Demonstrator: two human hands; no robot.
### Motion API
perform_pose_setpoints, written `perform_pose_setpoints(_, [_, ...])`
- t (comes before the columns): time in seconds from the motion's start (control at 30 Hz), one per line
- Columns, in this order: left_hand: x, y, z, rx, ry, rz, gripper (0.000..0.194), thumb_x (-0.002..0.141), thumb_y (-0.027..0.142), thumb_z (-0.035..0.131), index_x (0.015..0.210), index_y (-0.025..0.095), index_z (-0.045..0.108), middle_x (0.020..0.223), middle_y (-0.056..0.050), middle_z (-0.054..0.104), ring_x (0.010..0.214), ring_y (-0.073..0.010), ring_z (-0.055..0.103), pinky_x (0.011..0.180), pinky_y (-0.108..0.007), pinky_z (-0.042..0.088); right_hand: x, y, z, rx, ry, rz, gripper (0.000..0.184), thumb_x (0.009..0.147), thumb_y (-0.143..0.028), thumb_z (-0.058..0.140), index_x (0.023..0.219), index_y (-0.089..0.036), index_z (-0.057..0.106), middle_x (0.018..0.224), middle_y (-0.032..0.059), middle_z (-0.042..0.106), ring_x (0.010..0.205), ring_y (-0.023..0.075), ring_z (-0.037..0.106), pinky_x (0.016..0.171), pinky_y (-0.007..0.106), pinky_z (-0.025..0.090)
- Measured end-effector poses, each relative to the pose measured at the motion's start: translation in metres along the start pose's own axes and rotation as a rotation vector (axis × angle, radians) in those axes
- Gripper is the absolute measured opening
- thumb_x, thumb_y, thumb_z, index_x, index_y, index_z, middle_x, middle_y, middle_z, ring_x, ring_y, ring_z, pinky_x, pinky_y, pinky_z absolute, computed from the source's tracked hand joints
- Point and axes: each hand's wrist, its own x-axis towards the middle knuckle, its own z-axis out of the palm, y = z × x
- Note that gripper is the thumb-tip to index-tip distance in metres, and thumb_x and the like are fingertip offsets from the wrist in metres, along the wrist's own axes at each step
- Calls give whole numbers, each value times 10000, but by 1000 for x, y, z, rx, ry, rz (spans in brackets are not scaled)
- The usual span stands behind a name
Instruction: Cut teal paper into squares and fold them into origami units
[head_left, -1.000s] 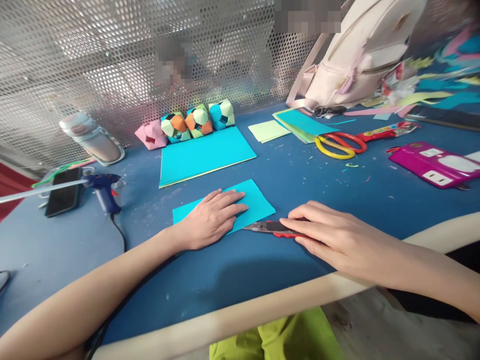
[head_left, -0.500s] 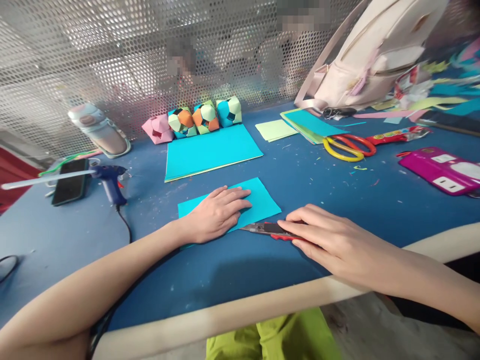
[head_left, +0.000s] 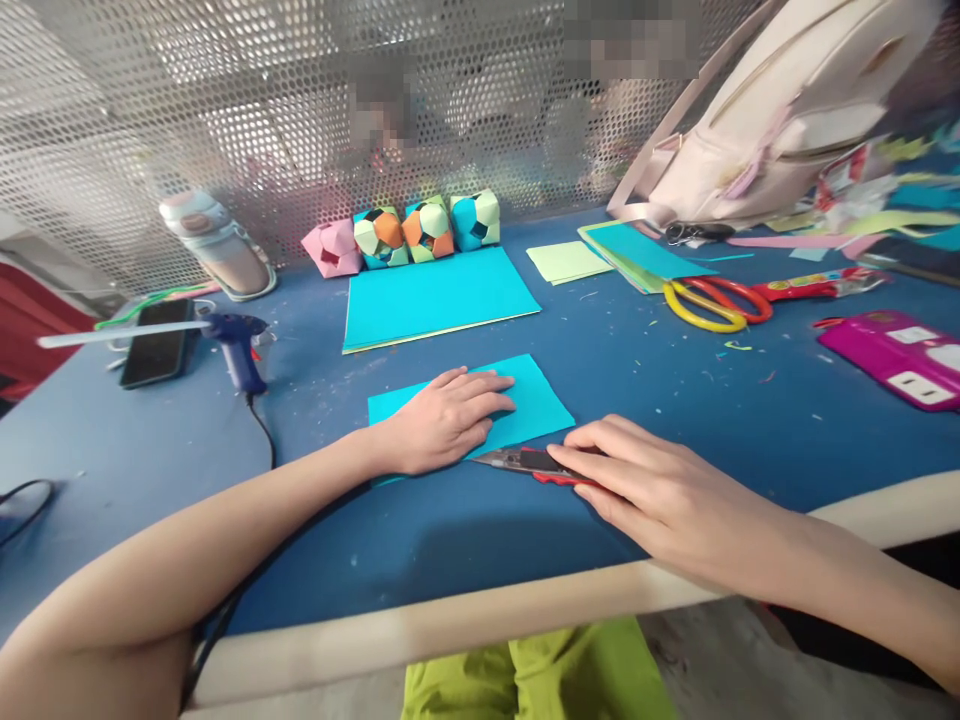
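My left hand lies flat on a sheet of blue paper, fingers stretched out toward the right. The paper looks folded along its near edge, partly covered by the hand. In my right hand is a red and black utility knife, its blade pointing left at the paper's near edge, close beneath my left fingers. Behind these lies a stack of larger paper, blue on top with pale green below. Several folded paper balls in pink, orange, green and blue stand in a row behind the stack.
On the left are a blue glue gun with its cord, a phone and a bottle. Scissors, paper sheets, a purple power strip and a pale backpack sit on the right. A perforated metal screen stands behind.
The knife blade has slid a little left along the paper's near edge. My left hand stays pressed on the paper. The whole view has shifted slightly.
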Motion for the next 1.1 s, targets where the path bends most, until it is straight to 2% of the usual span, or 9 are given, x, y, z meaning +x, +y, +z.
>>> perform_pose_setpoints(0.5, [1, -1, 0, -69, 24, -1, 313, 968, 246, 348, 1219, 173, 520, 1436, -129, 465, 1340, -220, 413, 1118, -474, 294, 8, -11, 7, -30, 0, -46, 325, 929, -113, 389, 1166, -98, 610, 1014, 143, 637, 913, 228, 600, 723, 357, 549])
perform_pose_setpoints(0.67, [-4, -14, -11, -93, -84, 79, 357, 984, 271, 338, 1276, 176, 520, 1474, -111, 425, 1391, -206, 342, 1148, -452, 248, 9, -11, 7, -56, 27, -46, 321, 946, -148, 377, 1148, -93, 620, 1007, 145, 645, 909, 225, 605, 713, 343, 548])
perform_pose_setpoints(0.8, [-10, -30, -19, -3, -151, 118, 399, 986, 335, 347, 1339, 228, 498, 1509, -72, 377, 1419, -230, 284, 1163, -492, 163, 8, -10, 9, -87, 56, -71, 312, 946, -150, 379, 1131, -107, 627, 1005, 141, 650, 910, 227, 604, 728, 354, 544])
perform_pose_setpoints(0.97, [-14, -37, -15, 85, -185, 98, 480, 979, 431, 337, 1424, 263, 403, 1557, -39, 273, 1450, -245, 188, 1170, -487, 104, 9, -12, 12, -87, 90, -85, 292, 952, -157, 392, 1125, -73, 611, 980, 141, 648, 865, 218, 599, 705, 348, 539])
perform_pose_setpoints(1.1, [-15, -36, -12, 114, -173, 108, 492, 980, 446, 314, 1430, 263, 396, 1561, -30, 263, 1453, -239, 178, 1172, -468, 102, 9, -14, 15, -78, 122, -87, 267, 940, -145, 425, 1125, -76, 605, 973, 135, 648, 871, 223, 599, 706, 352, 531])
